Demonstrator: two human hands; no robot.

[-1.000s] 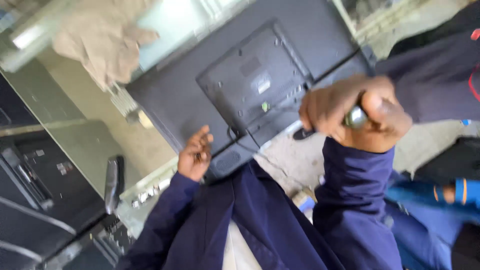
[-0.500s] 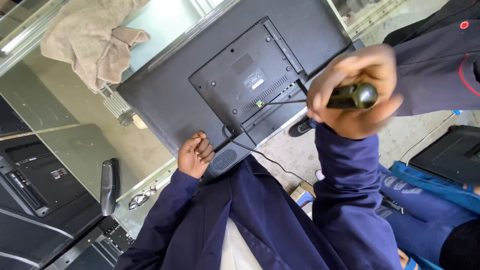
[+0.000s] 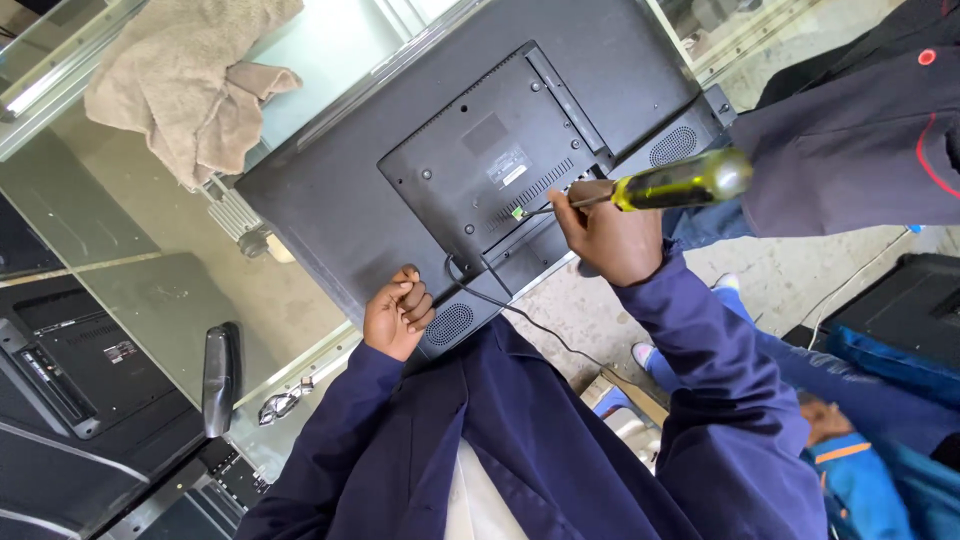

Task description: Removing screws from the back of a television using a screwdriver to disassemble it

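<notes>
Fingers of right hand (image 3: 612, 235) clenched on screwdriver (image 3: 668, 184) handle, frame centre; left hand (image 3: 398, 318) fisted on TV back (image 3: 330, 215); TV prob heavy, fragile, hold by edges

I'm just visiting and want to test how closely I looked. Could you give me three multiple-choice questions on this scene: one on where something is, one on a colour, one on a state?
1. Where does the beige cloth lie?
A. on the glass counter, beside the television
B. over the television's back
C. on the floor

2. What colour is the screwdriver handle?
A. red
B. translucent yellow-green
C. blue

3. How is the left hand?
A. curled, resting at the television's lower edge
B. holding the cloth
C. gripping the screwdriver

Answers:
1 A, the cloth sits on glass at the upper left.
2 B, the handle shows yellow-green.
3 A, the right hand holds the tool.
</notes>
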